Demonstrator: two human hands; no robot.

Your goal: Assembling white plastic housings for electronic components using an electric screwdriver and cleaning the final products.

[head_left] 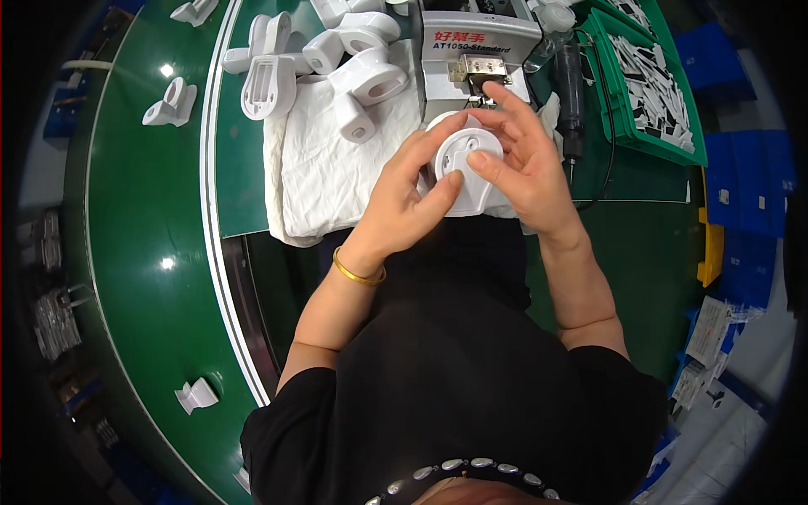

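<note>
Both hands hold a white plastic housing [477,192] with a round, recessed end, just in front of a pale bench machine. My left hand [412,189] grips its left side, with the thumb on the lower face. From the right, my right hand [532,172] closes around it, thumb pressing near the recess and the index finger raised toward the machine's metal block [484,67]. The fingers hide part of the housing's far side. Several similar white housings [368,76] lie in a pile on a white cloth [311,160] to the left.
The bench machine [442,59] stands straight ahead. Beside it lies a dark electric screwdriver [570,101] with a cable, near a clear bottle [555,17]. A green bin [699,154] of small white and black parts stands right. Left, a green conveyor belt [151,227] carries spaced white housings [172,103].
</note>
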